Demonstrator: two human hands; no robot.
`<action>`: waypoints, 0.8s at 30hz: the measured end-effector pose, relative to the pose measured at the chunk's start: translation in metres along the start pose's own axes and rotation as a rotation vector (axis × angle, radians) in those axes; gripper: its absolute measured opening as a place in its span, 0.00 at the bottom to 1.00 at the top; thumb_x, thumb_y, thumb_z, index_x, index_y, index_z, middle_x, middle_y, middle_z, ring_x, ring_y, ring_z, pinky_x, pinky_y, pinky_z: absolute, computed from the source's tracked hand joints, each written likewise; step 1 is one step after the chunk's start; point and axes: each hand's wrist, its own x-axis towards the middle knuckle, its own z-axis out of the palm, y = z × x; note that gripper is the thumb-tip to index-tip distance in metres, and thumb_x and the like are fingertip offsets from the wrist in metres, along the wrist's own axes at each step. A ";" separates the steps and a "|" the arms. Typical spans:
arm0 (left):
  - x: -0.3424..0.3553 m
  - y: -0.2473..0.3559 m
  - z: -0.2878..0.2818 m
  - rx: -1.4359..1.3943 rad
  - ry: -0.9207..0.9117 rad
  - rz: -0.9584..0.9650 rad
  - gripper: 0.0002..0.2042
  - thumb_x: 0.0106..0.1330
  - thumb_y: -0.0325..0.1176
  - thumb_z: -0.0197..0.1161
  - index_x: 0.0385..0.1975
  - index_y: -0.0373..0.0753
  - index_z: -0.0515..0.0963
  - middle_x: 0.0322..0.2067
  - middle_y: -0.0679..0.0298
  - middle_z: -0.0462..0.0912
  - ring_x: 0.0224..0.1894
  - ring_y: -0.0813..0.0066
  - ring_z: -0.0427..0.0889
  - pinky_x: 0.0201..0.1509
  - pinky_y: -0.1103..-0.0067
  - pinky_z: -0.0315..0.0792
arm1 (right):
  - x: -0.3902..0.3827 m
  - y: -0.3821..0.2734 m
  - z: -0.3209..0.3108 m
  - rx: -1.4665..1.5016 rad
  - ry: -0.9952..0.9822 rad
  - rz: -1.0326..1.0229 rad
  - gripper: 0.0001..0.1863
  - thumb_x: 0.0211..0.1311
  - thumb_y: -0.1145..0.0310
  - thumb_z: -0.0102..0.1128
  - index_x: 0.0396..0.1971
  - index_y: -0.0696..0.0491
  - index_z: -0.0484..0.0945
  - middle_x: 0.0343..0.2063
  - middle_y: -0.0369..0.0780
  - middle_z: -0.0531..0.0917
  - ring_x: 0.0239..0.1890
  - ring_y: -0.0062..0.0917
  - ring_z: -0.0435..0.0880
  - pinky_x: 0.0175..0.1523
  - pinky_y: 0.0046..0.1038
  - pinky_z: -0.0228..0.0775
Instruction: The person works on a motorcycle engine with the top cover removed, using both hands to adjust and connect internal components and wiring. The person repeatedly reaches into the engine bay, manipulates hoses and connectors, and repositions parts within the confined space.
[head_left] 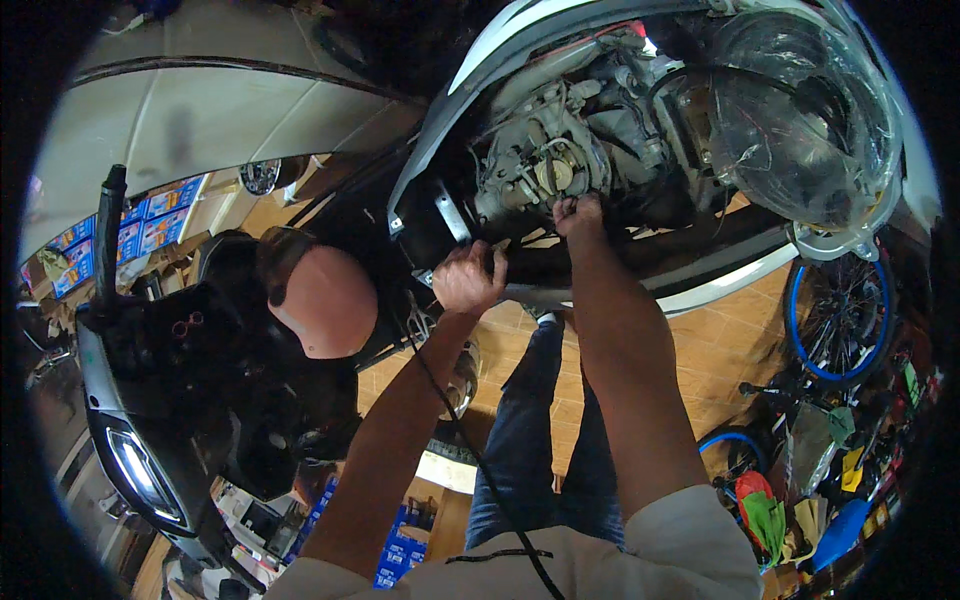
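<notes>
A grimy engine (560, 150) lies exposed inside the curved body shell (425, 165) of a motor scooter. My right hand (580, 215) reaches in against its near side, just below a round brass-coloured part (553, 176). Its fingers are bent together, and whatever they grip is hidden. At the shell's near left edge, beside a metal bracket (452, 215), my left hand (468, 280) is curled closed. What lies inside those fingers cannot be made out. Clear plastic wrap (790, 120) covers a rounded part of the shell on the right.
Close on my left stands a dark scooter with a lit headlight (145, 475), and a pink helmet (325, 300) sits by it. A blue-rimmed bicycle wheel (840, 315) and a colourful pile of goods are at right. A black cord (480, 465) hangs before my body.
</notes>
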 end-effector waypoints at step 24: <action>0.000 0.005 -0.001 0.057 0.021 0.019 0.12 0.59 0.43 0.60 0.22 0.42 0.77 0.19 0.58 0.80 0.24 0.59 0.81 0.26 0.67 0.74 | 0.006 -0.006 -0.001 0.066 0.051 0.094 0.10 0.67 0.58 0.49 0.31 0.46 0.74 0.21 0.31 0.73 0.21 0.19 0.69 0.29 0.29 0.67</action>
